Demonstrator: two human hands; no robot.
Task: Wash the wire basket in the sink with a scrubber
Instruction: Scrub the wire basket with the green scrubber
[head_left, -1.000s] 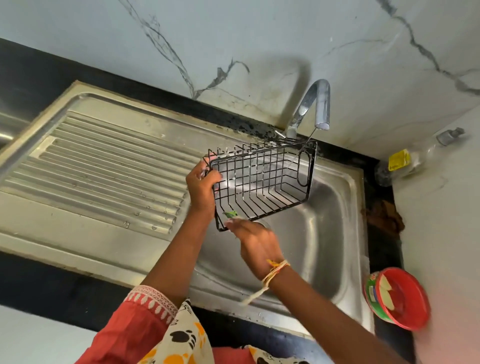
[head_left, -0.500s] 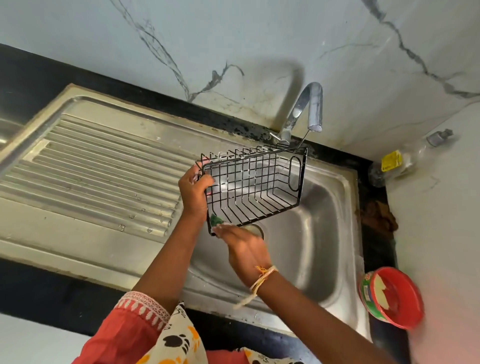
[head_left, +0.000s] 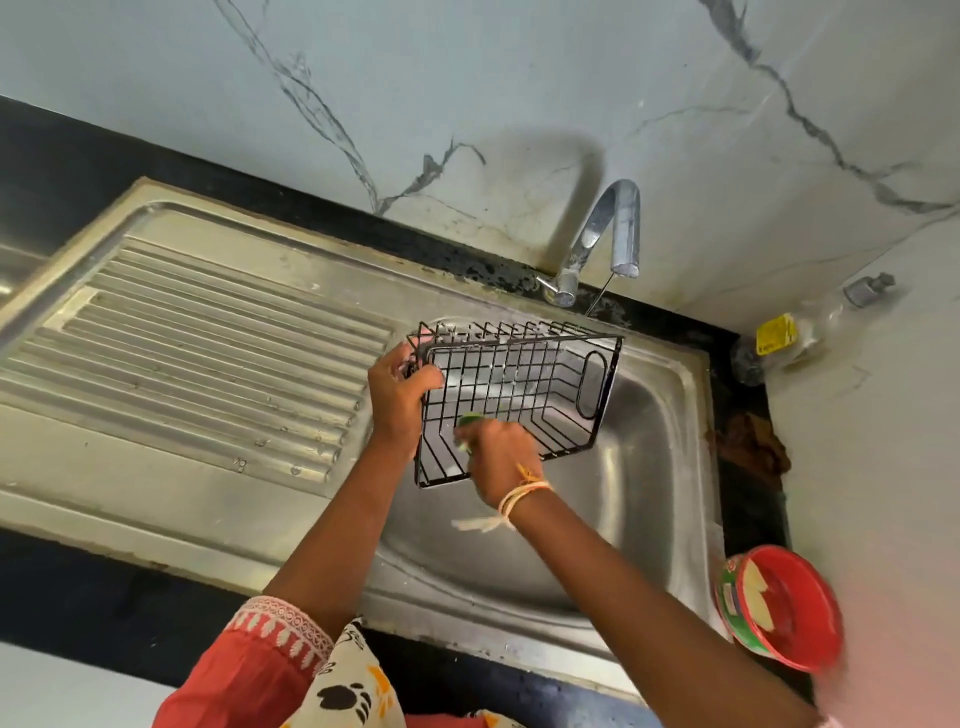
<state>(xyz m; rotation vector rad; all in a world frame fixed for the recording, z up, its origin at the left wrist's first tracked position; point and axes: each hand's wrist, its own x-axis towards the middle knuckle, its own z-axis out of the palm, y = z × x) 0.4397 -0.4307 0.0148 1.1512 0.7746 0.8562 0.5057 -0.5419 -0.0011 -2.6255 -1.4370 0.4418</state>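
A black wire basket hangs tilted above the steel sink bowl, its open side facing me. My left hand grips the basket's left end. My right hand holds a green scrubber and presses it against the basket's lower front wires. Only a small edge of the scrubber shows past my fingers. The tap stands behind the basket, and I see no water running from it.
A ribbed steel drainboard lies left of the bowl. A red tub sits at the counter's right edge. A clear bottle with a yellow label lies in the back corner, with a brown rag beside the sink. A marble wall stands behind.
The basket has turned more upright and dropped a little toward the bowl. My right hand with the scrubber has moved up from the bottom corner onto the front wires.
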